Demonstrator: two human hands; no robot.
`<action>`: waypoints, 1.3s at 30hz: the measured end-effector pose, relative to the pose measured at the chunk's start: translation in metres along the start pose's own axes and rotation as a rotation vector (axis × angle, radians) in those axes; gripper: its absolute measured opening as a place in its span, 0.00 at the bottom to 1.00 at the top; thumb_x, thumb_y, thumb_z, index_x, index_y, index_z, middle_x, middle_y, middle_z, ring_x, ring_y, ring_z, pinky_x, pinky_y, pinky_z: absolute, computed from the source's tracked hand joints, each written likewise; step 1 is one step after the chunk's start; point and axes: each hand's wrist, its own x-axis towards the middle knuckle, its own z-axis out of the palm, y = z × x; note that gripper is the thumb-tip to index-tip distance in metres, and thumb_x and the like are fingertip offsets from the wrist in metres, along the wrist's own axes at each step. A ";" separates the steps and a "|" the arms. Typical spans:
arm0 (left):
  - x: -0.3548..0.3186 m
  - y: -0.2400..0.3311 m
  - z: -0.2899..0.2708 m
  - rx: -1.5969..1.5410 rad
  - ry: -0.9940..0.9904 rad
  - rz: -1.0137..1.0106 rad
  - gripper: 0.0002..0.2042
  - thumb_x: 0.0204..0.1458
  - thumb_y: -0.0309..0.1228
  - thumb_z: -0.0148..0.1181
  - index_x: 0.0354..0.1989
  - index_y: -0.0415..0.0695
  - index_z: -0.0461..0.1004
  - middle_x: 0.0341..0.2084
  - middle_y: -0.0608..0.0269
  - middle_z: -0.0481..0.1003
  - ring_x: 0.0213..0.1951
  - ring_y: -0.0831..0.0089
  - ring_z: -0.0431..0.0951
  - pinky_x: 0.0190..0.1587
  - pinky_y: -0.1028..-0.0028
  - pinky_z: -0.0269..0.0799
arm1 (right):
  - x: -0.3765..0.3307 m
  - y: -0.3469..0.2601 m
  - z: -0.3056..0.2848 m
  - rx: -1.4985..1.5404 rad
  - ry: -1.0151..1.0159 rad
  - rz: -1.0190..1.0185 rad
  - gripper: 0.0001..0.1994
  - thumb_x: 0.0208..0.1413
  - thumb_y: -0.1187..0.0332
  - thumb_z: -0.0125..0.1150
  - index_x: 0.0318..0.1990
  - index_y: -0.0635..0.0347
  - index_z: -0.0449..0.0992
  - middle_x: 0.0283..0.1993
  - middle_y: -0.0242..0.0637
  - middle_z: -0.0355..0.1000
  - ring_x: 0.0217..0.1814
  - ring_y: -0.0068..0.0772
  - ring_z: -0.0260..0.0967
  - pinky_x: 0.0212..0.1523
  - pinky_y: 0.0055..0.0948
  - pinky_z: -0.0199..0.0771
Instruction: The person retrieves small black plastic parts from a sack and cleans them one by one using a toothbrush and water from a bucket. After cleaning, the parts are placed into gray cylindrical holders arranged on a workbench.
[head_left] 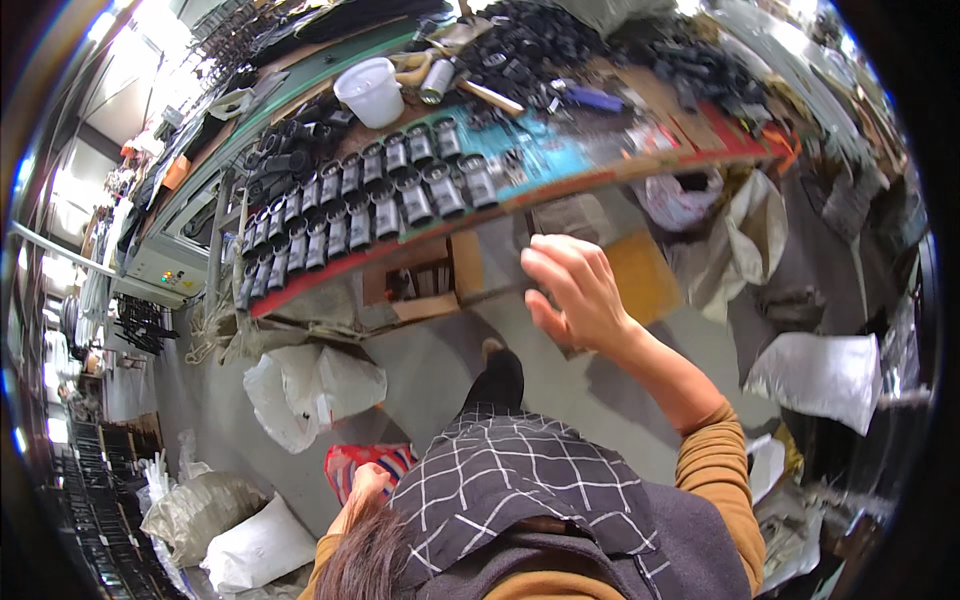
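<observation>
Low at my left side, my left hand (pixel 369 483) is closed on the edge of a red, white and blue striped bag (pixel 343 462); part of the bag is hidden behind my arm. My right hand (pixel 580 300) hovers in front of the workbench, fingers apart and slightly bent, holding nothing. Beyond it runs the red front edge of the bench (pixel 590 183). Two rows of short black cylindrical parts (pixel 387 214) stand along that edge, to the left of my right hand. Small loose metal pieces (pixel 515 165) lie on a blue sheet (pixel 552 150) beside them.
A white bucket (pixel 370 95), a silver can (pixel 438 82), a wooden handle (pixel 490 97) and heaps of black parts (pixel 530 45) occupy the bench. Cardboard boxes (pixel 645 275) sit underneath. White bags (pixel 312 388) and full sacks (pixel 258 545) lie on the floor; a silvery bag (pixel 820 375) is at right.
</observation>
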 end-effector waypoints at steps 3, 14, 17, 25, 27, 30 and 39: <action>0.069 0.058 -0.050 0.070 -0.050 0.027 0.10 0.43 0.36 0.61 0.26 0.42 0.80 0.28 0.49 0.79 0.36 0.58 0.81 0.42 0.63 0.76 | 0.002 0.110 0.095 -0.023 -0.251 0.313 0.18 0.52 0.66 0.60 0.50 0.59 0.72 0.55 0.45 0.66 0.58 0.48 0.62 0.59 0.41 0.62; 0.107 0.272 -0.221 -0.373 0.305 0.400 0.11 0.50 0.38 0.58 0.37 0.45 0.74 0.39 0.56 0.72 0.45 0.59 0.74 0.48 0.66 0.71 | -0.023 0.326 0.276 -0.432 -0.690 0.127 0.33 0.58 0.57 0.52 0.71 0.46 0.50 0.76 0.37 0.39 0.78 0.41 0.31 0.73 0.47 0.24; 0.087 0.269 -0.207 -0.365 0.498 0.364 0.11 0.49 0.34 0.58 0.37 0.43 0.73 0.39 0.54 0.71 0.45 0.57 0.74 0.47 0.63 0.71 | -0.025 0.384 0.292 -0.466 -0.638 0.074 0.30 0.61 0.59 0.48 0.71 0.46 0.51 0.76 0.33 0.39 0.78 0.39 0.31 0.73 0.47 0.19; 0.059 0.289 -0.195 -0.472 0.479 0.007 0.09 0.50 0.35 0.58 0.36 0.44 0.75 0.38 0.55 0.73 0.42 0.58 0.75 0.46 0.64 0.72 | 0.009 0.389 0.286 0.043 -0.664 0.584 0.14 0.58 0.72 0.53 0.51 0.66 0.70 0.46 0.48 0.71 0.53 0.50 0.66 0.56 0.43 0.62; 0.079 0.310 -0.205 -0.419 0.510 0.108 0.08 0.50 0.34 0.57 0.37 0.45 0.74 0.39 0.58 0.73 0.43 0.59 0.75 0.45 0.64 0.73 | 0.029 0.360 0.309 0.309 -0.522 0.652 0.12 0.56 0.75 0.53 0.48 0.65 0.72 0.44 0.49 0.70 0.51 0.51 0.66 0.52 0.41 0.66; 0.126 0.354 -0.228 -0.422 0.584 0.324 0.08 0.52 0.33 0.55 0.38 0.45 0.73 0.40 0.60 0.71 0.44 0.61 0.74 0.46 0.66 0.73 | 0.066 0.339 0.356 0.225 -0.423 0.330 0.18 0.53 0.73 0.56 0.53 0.63 0.70 0.55 0.49 0.66 0.59 0.52 0.60 0.60 0.43 0.59; 0.229 0.487 -0.278 -0.434 0.459 0.692 0.12 0.48 0.29 0.58 0.42 0.42 0.72 0.48 0.54 0.68 0.51 0.56 0.70 0.53 0.62 0.68 | 0.075 0.336 0.396 0.181 -0.651 0.558 0.34 0.35 0.64 0.74 0.55 0.53 0.66 0.68 0.50 0.48 0.68 0.57 0.46 0.66 0.49 0.49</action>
